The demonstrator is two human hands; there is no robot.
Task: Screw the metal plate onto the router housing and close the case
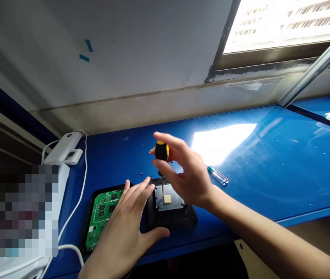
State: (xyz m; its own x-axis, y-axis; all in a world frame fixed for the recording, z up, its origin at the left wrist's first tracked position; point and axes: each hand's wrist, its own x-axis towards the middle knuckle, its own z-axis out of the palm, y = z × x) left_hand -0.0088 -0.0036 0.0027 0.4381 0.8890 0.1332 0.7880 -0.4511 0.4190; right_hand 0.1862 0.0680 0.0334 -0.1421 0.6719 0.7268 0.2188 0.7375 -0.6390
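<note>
A black device case point(176, 221) lies open at the blue table's near edge, showing a green circuit board point(102, 217) and a silver metal plate point(172, 195) with a small beige pad. My left hand point(126, 228) lies flat on the board and case, fingers stretched out, thumb along the front edge. My right hand point(186, 174) grips a screwdriver point(161, 155) with a yellow and black handle. The screwdriver stands upright, its thin shaft reaching down to the metal plate.
A second, clear-handled screwdriver point(218, 175) lies on the blue table point(269, 162) right of my hand. Tiny screws point(141, 173) dot the table behind the case. A white power bank point(64, 149) with white cables sits at the left. A wall and window stand behind.
</note>
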